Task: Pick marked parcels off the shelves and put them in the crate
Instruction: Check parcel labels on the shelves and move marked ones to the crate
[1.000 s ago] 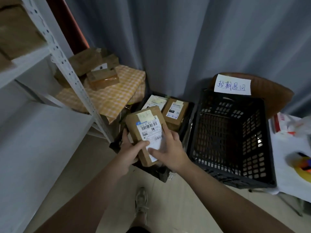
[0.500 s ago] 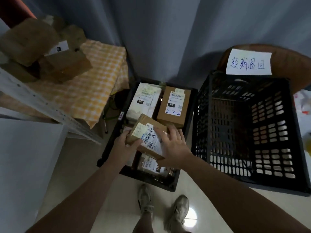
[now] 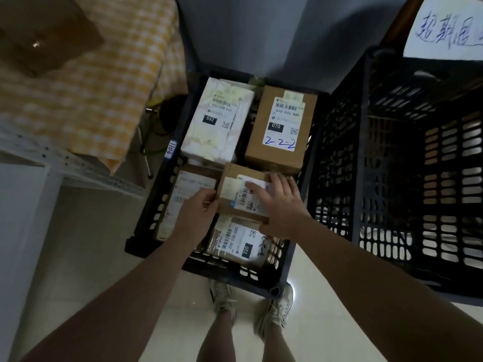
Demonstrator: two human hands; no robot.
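The small brown parcel [image 3: 235, 202] is between the two hands, low inside the low black crate [image 3: 146, 231] that stands on the floor in front of the person's shoes [image 3: 222, 299]. It lies above the other parcels, and I cannot tell if it already rests on them.

The left hand [image 3: 194, 212] grips its left edge with curled fingers. The right hand [image 3: 281, 205] lies over its top and right corner, the fingers spread and almost straight on the label. The thumb is hidden, so I cannot say if it hooks the near edge.

Both hands are equally near, one on each side. From above the parcel looks nearly square, so its long axis is not clear.

Around it in the crate are the brown box marked 2-2-2 [image 3: 281, 126] just behind, the white parcel [image 3: 219, 118] behind to the left, a flat parcel [image 3: 188, 194] partly under the left hand, and the parcel numbered 220 [image 3: 240, 244] just in front. In my judgement the coming move is straight down into the middle, then both hands let go.

To the right stands a taller black crate [image 3: 392, 178] with a handwritten paper sign [image 3: 444, 30]. To the left are a desk with a checked cloth [image 3: 78, 87] and the shelf rail [image 3: 65, 163].
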